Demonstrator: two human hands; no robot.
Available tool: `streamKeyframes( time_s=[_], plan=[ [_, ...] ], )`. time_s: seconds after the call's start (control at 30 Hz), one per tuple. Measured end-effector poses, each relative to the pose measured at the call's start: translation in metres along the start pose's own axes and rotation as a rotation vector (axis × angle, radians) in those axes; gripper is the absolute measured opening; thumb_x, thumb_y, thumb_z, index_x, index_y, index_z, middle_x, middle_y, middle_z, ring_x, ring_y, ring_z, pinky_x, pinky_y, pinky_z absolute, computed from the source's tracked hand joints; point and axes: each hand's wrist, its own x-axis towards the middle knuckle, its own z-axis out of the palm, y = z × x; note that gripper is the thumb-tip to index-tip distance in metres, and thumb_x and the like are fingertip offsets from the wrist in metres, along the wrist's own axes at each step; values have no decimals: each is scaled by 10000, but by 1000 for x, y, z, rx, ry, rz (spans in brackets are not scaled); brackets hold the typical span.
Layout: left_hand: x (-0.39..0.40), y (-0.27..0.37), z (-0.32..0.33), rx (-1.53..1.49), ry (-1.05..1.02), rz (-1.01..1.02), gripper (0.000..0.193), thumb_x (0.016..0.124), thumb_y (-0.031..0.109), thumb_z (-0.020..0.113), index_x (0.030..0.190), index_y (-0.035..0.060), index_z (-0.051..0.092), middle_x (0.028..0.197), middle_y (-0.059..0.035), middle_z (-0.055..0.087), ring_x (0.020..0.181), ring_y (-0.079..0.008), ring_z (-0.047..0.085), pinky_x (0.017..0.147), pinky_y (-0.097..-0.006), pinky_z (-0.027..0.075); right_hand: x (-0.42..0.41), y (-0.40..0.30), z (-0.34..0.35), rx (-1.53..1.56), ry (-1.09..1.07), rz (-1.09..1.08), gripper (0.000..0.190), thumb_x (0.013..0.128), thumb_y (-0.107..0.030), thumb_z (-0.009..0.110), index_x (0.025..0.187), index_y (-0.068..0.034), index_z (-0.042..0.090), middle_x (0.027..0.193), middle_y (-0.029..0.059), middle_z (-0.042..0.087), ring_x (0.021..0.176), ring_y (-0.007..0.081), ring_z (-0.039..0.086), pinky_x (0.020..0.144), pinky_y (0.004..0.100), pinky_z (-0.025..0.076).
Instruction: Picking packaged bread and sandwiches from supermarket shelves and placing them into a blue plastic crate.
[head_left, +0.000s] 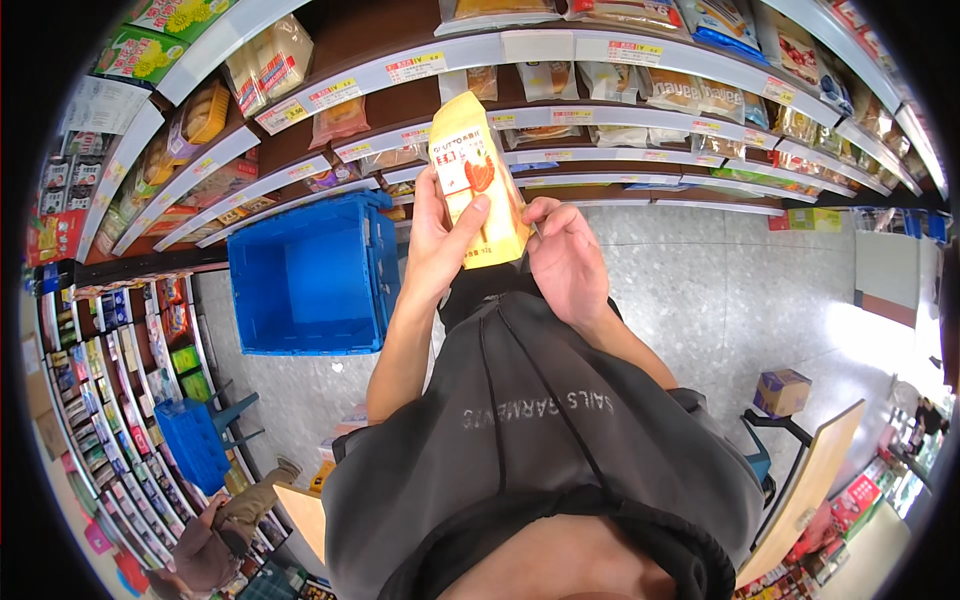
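A yellow food package (480, 187) with a red heart-shaped picture and printed writing is held up before my chest. My left hand (442, 232) grips it from the left, the thumb lying across its front. On the other side, my right hand (568, 255) has its curled fingertips at the package's lower right edge, the palm turned partly up. Shelves of packaged bread and snacks (615, 81) rise just beyond the package.
On the floor to the left stands an open-topped blue plastic crate (311, 285). Behind left, a person (217, 540) is near another blue crate (191, 442) and stocked shelving (112, 420). A cardboard box (782, 392) and a wooden board (806, 487) are at the right.
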Motion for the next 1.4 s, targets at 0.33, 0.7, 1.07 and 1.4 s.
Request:
streamKeyframes(
  time_s=[0.33,0.7,1.07,1.4],
  plan=[
    [101,105,-32,312,41,431,521,838,124,656,1241,-19,359,1133,-134,563,1008,-161,570,854,-298,481,-8,7,0,-332,-7,64,235,893,-220,515,1051,-48,503,1161,98,445,1116,186,419,932,354,347],
    [209,110,-62,742,-57,424,499,904,186,577,1306,-15,361,1235,-90,516,1150,-172,453,993,-279,319,-17,2,-6,-343,25,217,181,905,-159,508,1047,-47,506,1108,83,483,1053,165,477,865,327,418],
    [206,112,-65,1056,94,466,533,879,239,589,1276,-43,373,1242,-193,507,1133,-243,482,982,-299,327,-13,3,-11,-339,50,260,172,905,-123,492,1059,-47,506,1086,63,506,1001,147,511,851,311,431],
    [133,80,21,1430,64,1032,404,793,180,642,1157,56,519,1147,-160,516,995,-348,516,836,-434,415,-10,4,-14,-378,120,290,133,907,-101,494,1031,-56,509,1052,48,523,975,135,525,837,300,438]
  ],
)
